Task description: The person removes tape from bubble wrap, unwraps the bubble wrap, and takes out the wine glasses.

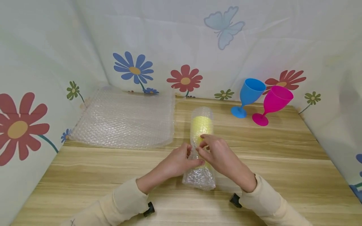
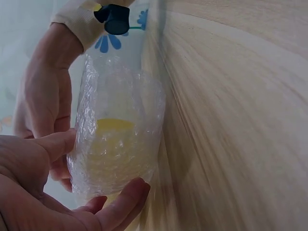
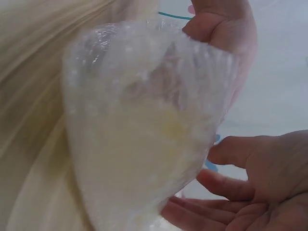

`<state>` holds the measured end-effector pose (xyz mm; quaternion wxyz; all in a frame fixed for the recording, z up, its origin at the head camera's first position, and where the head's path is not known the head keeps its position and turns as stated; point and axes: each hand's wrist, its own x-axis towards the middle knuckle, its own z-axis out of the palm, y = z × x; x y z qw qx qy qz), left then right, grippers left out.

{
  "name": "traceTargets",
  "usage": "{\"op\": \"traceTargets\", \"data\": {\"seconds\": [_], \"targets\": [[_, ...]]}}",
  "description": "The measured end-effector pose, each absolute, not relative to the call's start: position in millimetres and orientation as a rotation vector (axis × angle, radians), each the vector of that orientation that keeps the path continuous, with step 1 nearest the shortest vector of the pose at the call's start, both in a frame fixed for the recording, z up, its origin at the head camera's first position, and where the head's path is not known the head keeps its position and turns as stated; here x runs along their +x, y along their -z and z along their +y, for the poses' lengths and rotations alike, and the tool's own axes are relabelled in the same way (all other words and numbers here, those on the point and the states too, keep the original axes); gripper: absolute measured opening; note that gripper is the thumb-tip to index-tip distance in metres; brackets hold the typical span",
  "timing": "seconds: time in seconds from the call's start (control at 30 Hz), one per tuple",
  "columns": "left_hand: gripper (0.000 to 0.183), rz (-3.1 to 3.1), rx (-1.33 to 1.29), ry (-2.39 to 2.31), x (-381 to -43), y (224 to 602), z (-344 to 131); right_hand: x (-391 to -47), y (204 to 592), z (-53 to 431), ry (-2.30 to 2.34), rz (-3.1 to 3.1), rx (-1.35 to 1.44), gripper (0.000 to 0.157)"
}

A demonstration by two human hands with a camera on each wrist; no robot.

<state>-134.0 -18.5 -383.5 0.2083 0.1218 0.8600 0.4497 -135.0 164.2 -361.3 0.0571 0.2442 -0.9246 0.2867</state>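
A yellow goblet (image 1: 201, 126), seen blurred through bubble wrap (image 1: 200, 179), lies on the wooden table with its long axis pointing away from me. The wrap forms a sleeve around it, loose and crumpled at the near end. My left hand (image 1: 178, 160) holds the bundle from the left, thumb across the top and fingers low on the side, as the left wrist view shows. From the right, my right hand (image 1: 218, 153) bends over the bundle, thumb and fingers at the wrap's surface close to the left fingertips. Overlapping wrap and fingers hide the goblet's middle.
A flat bubble wrap sheet (image 1: 127, 117) lies at the back left of the table (image 1: 282, 188). A blue goblet (image 1: 251, 91) and a pink goblet (image 1: 275, 100) stand at the back right. A flower-printed cloth (image 1: 169, 37) hangs behind and along the sides.
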Motion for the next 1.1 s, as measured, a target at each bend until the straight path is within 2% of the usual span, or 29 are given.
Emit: {"op": "traceTargets", "data": {"seconds": [0.13,0.43,0.63,0.87,0.97,1.1], "targets": [[0.050,2.410,0.351,-1.285,-133.8,383.2,-15.7,-133.1,354.2,156.8,-0.840,-2.886,0.666,0.017],[0.048,2.488,0.392,-1.286,-132.6,385.1,-11.5,-133.5,355.8,145.6,-0.676,-2.828,0.675,0.014],[0.049,2.490,0.386,-1.255,-133.2,385.5,-12.7,-133.5,357.9,150.1,-0.752,-2.763,0.698,0.010],[0.048,2.454,0.366,-1.245,-133.9,385.7,-14.7,-137.4,363.0,160.2,-0.897,-2.777,0.576,0.009],[0.055,2.430,0.304,-1.267,-133.9,386.8,-16.1,-138.4,365.0,166.8,-1.060,-2.778,0.486,0.012],[0.080,2.424,0.238,-1.359,-132.5,389.5,-16.3,-138.7,366.1,173.0,-1.184,-2.758,0.445,0.016]]}}
